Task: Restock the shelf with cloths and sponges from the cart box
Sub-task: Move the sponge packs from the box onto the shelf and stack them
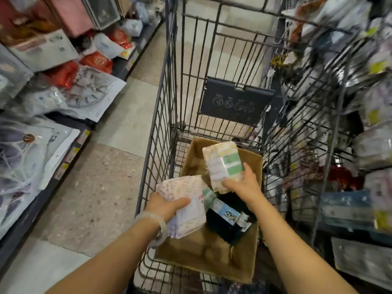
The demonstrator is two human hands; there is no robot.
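On the left a shelf holds flat bags; next comes the wire cart with the brown box inside; the left hand grips a spotty pack of cloths over the box; the right hand grips a pack with a green label, held higher; dark packs lie in the box; this looks like the picking-out step; next, both packs should probably go to a shelf

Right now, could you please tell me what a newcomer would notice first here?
Two hands over the brown cardboard box in the wire cart: the left hand grips a white dotted cloth pack, the right hand lifts a green-labelled pack. Dark packs remain in the box.
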